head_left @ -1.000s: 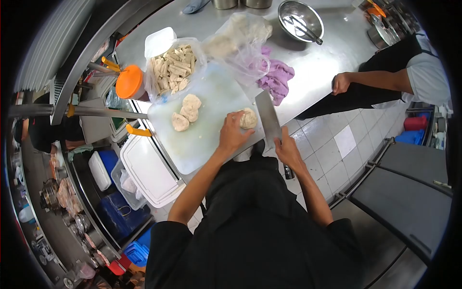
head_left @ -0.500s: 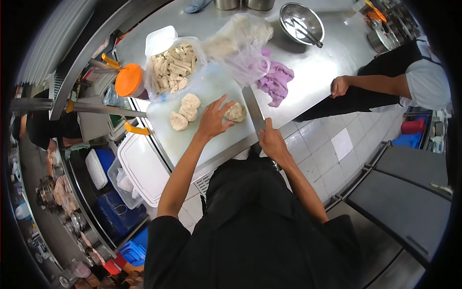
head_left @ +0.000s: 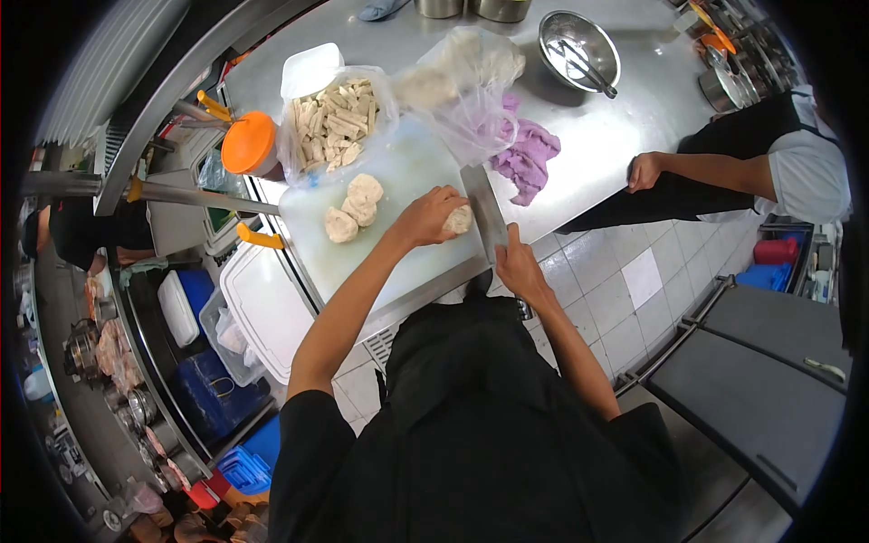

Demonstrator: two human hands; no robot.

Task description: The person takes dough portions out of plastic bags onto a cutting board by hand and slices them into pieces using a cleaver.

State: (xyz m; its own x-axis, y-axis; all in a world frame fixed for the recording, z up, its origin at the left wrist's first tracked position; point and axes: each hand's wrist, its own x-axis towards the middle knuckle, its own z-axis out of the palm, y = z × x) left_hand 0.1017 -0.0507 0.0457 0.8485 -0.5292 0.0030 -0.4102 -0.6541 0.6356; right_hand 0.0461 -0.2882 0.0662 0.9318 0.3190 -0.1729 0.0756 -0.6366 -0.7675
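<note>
On the white cutting board (head_left: 380,271), my left hand (head_left: 425,218) is closed over a pale rounded lump of food (head_left: 460,220), its fingers covering the far side. My right hand (head_left: 521,264) grips the handle of a large wide-bladed knife (head_left: 484,201). The blade is just right of the lump, along the board's right side; whether it touches the lump I cannot tell. A cluster of similar pale lumps (head_left: 360,201) lies left of my left hand. Beyond them, an open plastic bag (head_left: 386,100) holds many pale cut strips (head_left: 337,122).
A purple cloth (head_left: 528,163) and a clear bag (head_left: 466,86) lie beyond the knife. Farther back is a metal bowl (head_left: 593,41) with a dark-handled utensil. An orange-lidded tub (head_left: 250,145) stands at left. At right, another person's hand (head_left: 644,170) is by the steel table's edge.
My left hand has gone from spread fingers beside the lump to closed over it. The lump and knife appear slightly farther right, with the whole view shifted a little too.
</note>
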